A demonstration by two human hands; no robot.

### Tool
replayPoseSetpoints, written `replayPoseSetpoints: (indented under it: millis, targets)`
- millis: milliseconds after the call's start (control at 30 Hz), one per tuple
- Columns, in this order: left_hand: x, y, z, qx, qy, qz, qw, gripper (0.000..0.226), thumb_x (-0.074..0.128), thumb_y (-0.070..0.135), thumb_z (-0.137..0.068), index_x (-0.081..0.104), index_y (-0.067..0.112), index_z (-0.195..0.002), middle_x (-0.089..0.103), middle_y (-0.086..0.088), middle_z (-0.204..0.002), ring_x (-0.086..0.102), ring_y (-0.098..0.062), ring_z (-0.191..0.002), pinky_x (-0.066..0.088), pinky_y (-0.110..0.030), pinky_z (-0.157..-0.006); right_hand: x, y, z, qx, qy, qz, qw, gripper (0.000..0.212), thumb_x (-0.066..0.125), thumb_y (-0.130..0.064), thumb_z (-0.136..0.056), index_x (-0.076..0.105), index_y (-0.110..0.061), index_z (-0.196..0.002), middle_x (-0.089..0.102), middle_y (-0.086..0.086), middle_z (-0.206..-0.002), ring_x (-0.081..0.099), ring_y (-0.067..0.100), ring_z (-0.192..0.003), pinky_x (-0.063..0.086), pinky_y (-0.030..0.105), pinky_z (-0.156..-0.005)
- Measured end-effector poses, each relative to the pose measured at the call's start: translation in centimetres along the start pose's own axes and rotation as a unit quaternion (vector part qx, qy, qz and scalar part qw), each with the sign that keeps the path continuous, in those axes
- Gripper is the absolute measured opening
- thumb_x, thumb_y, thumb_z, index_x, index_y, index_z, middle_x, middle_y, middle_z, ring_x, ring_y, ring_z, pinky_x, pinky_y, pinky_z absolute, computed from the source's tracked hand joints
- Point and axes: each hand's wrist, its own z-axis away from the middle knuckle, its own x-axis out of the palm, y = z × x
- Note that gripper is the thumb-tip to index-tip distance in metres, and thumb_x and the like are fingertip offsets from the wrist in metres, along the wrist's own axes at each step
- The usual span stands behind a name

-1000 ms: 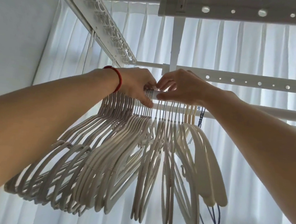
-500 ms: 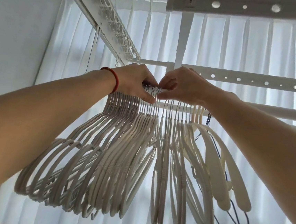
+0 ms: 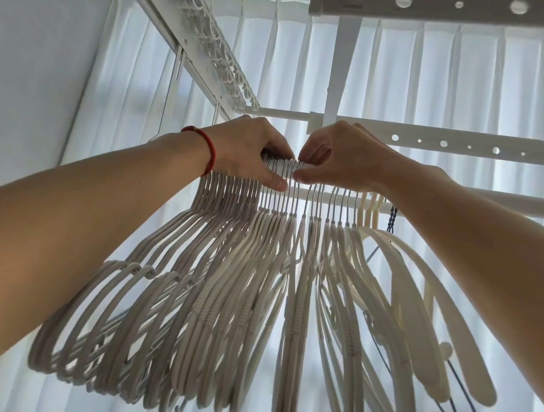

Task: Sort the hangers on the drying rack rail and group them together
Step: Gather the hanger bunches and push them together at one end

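While the left hand (image 3: 247, 150) curled round the packed hooks on the rail (image 3: 510, 203), grey-beige hangers (image 3: 188, 297) fanned down in a tight bunch beneath it; the right hand (image 3: 342, 156) pinched neighbouring wire hooks, with looser grey and wider cream hangers (image 3: 419, 313) rightward.

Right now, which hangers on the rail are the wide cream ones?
The three wide cream hangers at the right end of the row, just right of the right hand. Their arms are broad and flat; the grey hangers are thin.
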Motion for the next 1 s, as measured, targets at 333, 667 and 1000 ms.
replayPoseSetpoints:
  millis: [333, 667, 1000]
  targets:
    - [-0.2, -0.7, 0.3, -0.015, 0.007, 0.019, 1.000, 0.054, 0.087, 0.039, -0.074, 0.070, 0.028, -0.124, 0.070, 0.017, -0.107, 0.063, 0.000, -0.097, 0.049, -0.026, -0.097, -0.2, 0.5, -0.2, -0.020, -0.021, 0.024, 0.999, 0.029, 0.083, -0.046, -0.075, 0.075, -0.027, -0.094, 0.074, -0.013, -0.086, 0.070, 0.004, -0.086, 0.058, 0.039, -0.091]
    - [-0.2, -0.4, 0.5, -0.005, 0.018, 0.048, 0.999, 0.053, 0.089, 0.038, -0.070, 0.074, 0.027, -0.119, 0.074, 0.015, -0.101, 0.068, -0.007, -0.096, 0.054, -0.034, -0.098, -2.4, 1.2, 1.7, 0.022, -0.094, 0.125, 0.987, 0.068, 0.084, -0.050, -0.074, 0.065, -0.017, -0.130, 0.070, -0.003, -0.117, 0.063, 0.016, -0.108, 0.048, 0.037, -0.104]
    - [-0.1, 1.8, -0.3, 0.026, 0.006, 0.081, 0.996, 0.070, 0.074, 0.069, -0.069, 0.065, 0.035, -0.129, 0.068, 0.015, -0.120, 0.065, -0.003, -0.109, 0.050, -0.029, -0.096, -2.0, 1.4, 1.8, 0.011, -0.056, 0.104, 0.993, 0.052, 0.085, -0.047, -0.075, 0.074, -0.021, -0.119, 0.071, -0.007, -0.105, 0.064, 0.014, -0.101, 0.050, 0.034, -0.094]
